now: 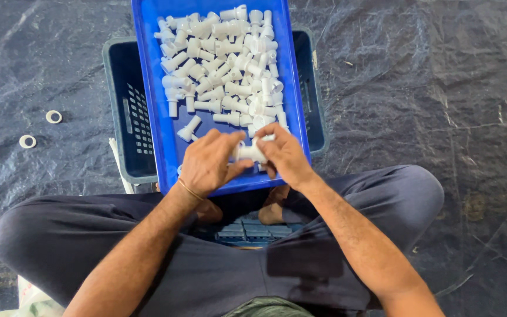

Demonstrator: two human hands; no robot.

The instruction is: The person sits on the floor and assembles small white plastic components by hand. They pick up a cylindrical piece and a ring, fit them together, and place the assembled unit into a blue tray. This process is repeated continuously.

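The left hand (208,163) and right hand (286,154) meet over the near end of the blue tray (148,70), fingers closed together on one white plastic fitting (250,152). Loose white fittings (224,64) fill the tray, which rests on a dark crate (123,117).

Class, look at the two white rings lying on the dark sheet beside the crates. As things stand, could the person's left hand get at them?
Probably yes. The white rings lie in the open on the dark sheet on the left hand's side, nothing covering them. But that hand is busy, gripping a white plastic fitting with the right hand.
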